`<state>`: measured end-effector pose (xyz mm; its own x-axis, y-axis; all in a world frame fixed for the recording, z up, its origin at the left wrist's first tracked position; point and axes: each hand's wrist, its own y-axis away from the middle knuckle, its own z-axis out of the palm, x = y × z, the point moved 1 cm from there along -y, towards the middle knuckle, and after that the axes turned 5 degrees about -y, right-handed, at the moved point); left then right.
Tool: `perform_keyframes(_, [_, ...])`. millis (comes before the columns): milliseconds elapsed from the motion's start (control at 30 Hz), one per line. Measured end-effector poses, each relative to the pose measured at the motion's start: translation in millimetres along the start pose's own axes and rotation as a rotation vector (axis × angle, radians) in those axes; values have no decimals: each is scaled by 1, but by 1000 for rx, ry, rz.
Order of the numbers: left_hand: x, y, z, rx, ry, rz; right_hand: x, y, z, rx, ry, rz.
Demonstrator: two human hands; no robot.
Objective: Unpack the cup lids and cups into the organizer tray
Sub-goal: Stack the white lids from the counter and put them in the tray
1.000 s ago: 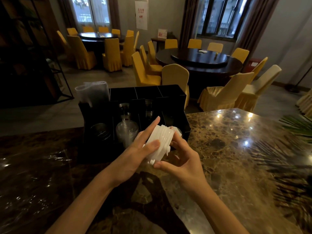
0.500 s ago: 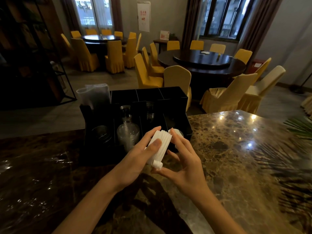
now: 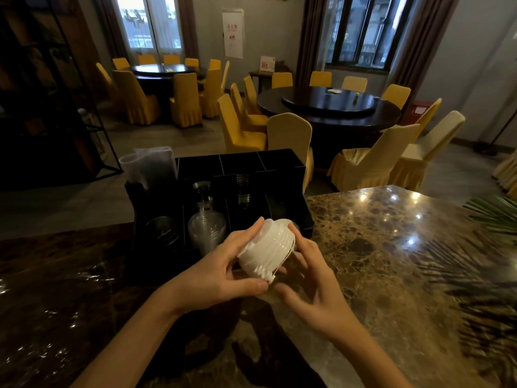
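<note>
A stack of white cup lids (image 3: 267, 252) lies on its side between both hands, just in front of the black organizer tray (image 3: 282, 163). My left hand (image 3: 221, 271) grips the stack from the left and below. My right hand (image 3: 310, 278) cups its right side with spread fingers. Clear plastic cups (image 3: 207, 228) stand stacked in a middle compartment of the tray. More clear cups (image 3: 243, 189) sit in a compartment further back. Clear flat lids (image 3: 163, 232) rest in the front left compartment.
A clear plastic bag or wrapper (image 3: 151, 166) sticks up from the tray's back left corner. The tray stands on a marble counter (image 3: 391, 261). Palm leaves (image 3: 495, 214) reach in at the right edge. Yellow chairs (image 3: 291, 135) and round tables fill the room beyond.
The lid stack has turned in my hands from upright on edge to tilted, its domed side now facing me. My left thumb has slid under it.
</note>
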<state>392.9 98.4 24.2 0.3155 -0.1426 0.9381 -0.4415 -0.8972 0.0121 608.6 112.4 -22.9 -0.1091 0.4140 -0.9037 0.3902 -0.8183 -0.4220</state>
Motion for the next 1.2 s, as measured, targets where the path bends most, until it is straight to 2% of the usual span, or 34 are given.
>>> perform_keyframes(133, [-5,-21,-5,54,-242,-33,-4,-12,-24,16,-153,167])
perform_keyframes(267, [-5,-56,-10,156,-493,42,-8,-43,-47,40,23,217])
perform_keyframes(333, [-2,-78,-14,195,-564,81,-10,-59,-59,0,48,250])
perform_keyframes(633, [-9,-151,-20,290,-676,112,21,-115,-114,-82,344,361])
perform_keyframes(700, [-13,-162,-20,305,-741,90,25,-121,-120,-166,431,351])
perform_keyframes(767, [-18,-169,-18,324,-797,49,31,-126,-121,-229,643,285])
perform_keyframes(833, [-24,-173,-15,336,-820,42,40,-129,-121,-219,810,215])
perform_keyframes(1033, [-41,-174,-8,428,-898,26,65,-127,-120,-190,855,116])
perform_keyframes(1200, [-53,-169,3,501,-874,27,84,-119,-118,-148,964,72])
